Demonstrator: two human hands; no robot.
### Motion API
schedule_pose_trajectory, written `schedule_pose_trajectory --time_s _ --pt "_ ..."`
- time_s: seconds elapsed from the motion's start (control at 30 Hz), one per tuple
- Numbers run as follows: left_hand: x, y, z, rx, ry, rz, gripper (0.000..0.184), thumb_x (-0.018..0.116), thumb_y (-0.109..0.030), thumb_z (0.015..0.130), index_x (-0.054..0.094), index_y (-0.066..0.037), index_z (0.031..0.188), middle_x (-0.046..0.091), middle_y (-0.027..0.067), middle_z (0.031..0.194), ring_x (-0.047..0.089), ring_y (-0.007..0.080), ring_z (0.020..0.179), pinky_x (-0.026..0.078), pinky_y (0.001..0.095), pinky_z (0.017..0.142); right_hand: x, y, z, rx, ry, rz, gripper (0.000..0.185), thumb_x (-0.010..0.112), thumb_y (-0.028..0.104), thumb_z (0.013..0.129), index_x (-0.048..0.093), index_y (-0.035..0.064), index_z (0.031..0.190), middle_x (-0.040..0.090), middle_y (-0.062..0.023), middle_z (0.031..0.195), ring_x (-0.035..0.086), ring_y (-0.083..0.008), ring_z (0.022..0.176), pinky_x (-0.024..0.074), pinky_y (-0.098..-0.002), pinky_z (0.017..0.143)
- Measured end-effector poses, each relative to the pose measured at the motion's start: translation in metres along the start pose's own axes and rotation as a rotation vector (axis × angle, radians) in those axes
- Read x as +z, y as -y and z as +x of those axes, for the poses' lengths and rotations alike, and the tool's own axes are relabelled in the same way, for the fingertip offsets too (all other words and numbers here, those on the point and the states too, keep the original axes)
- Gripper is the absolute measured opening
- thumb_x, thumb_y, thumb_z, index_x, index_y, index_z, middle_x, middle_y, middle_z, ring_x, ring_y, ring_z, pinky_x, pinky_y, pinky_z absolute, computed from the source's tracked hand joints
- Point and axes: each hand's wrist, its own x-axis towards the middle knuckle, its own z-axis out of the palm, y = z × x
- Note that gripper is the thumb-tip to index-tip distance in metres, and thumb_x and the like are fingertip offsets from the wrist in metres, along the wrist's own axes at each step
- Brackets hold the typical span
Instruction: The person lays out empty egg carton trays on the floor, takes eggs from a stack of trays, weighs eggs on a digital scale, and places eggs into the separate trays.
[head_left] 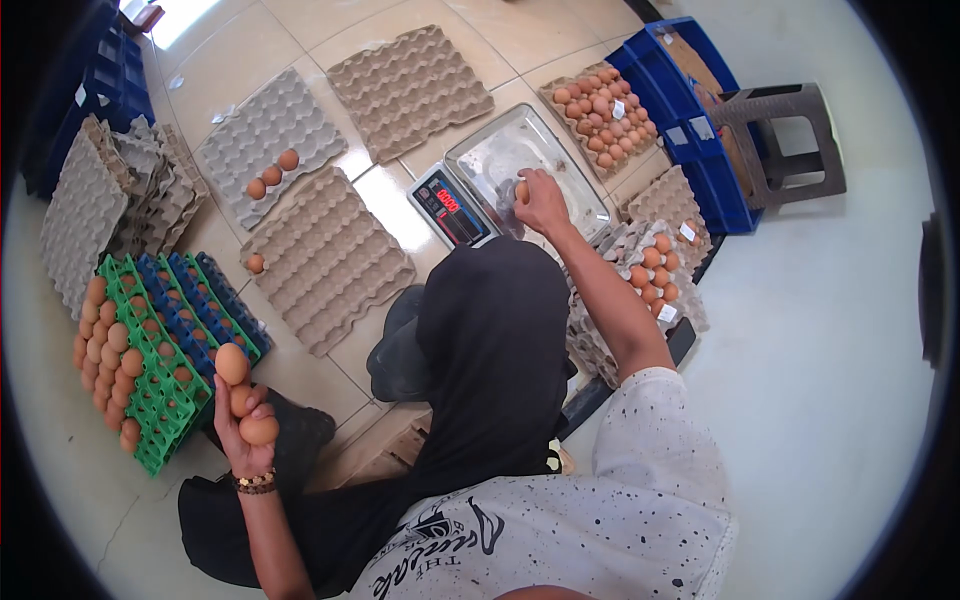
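Several brown eggs are held in my left hand, beside the green egg tray at the left. My right hand has its fingers closed on one egg over the metal pan of the scale. The scale's red display is lit. Three eggs lie on a grey cardboard tray. Below it, a brown cardboard tray holds one egg at its left edge.
A bare cardboard tray lies at the top. Filled trays and stacked trays stand right of the scale, near blue crates and a grey stool. More cardboard trays lean at the left.
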Motion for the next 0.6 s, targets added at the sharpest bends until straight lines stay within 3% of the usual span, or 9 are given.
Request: schedule_pose_trajectory --time_s 0.17,0.27,0.5,0.6 --pt "-0.012 -0.001 0.003 -0.034 -0.009 -0.019 0.042 0.051 -0.035 0.104 0.047 -0.002 0.129 0.059 0.0081 0.116 0.045 0.0100 0.069 0.046 0.0203 0.052 -0.020 0.028 -0.015 0.117 -0.048 -0.056 0.048 0.062 0.021 0.078 0.057 0.0066 0.124 0.057 -0.0170 0.124 0.055 -0.0391 0.115 0.0474 -0.0455 0.097" --pt "-0.001 0.004 0.001 -0.024 -0.044 -0.009 0.041 0.051 -0.035 0.104 0.047 -0.002 0.129 0.058 0.0076 0.116 0.045 0.0100 0.069 0.046 0.0201 0.052 -0.022 0.010 -0.023 0.233 -0.134 0.077 0.048 0.061 0.025 0.081 0.056 0.0069 0.125 0.055 -0.0147 0.129 0.056 -0.0365 0.117 0.0469 -0.0458 0.097" --pt "-0.003 0.006 0.003 -0.049 -0.035 -0.037 0.042 0.052 -0.034 0.104 0.045 -0.002 0.131 0.056 0.0059 0.117 0.044 0.0104 0.069 0.046 0.0205 0.052 -0.020 -0.056 -0.031 0.305 -0.420 0.210 0.025 0.052 0.010 0.088 0.064 0.0021 0.108 0.068 -0.0189 0.102 0.065 -0.0334 0.098 0.0495 -0.0415 0.088" --pt "0.002 0.006 0.003 -0.051 -0.062 -0.031 0.043 0.053 -0.035 0.104 0.045 -0.002 0.131 0.056 0.0056 0.115 0.044 0.0105 0.069 0.045 0.0204 0.053 -0.014 -0.073 -0.028 0.353 -0.368 0.310 0.031 0.049 0.010 0.088 0.064 0.0011 0.113 0.068 -0.0140 0.102 0.066 -0.0202 0.087 0.0551 -0.0339 0.070"
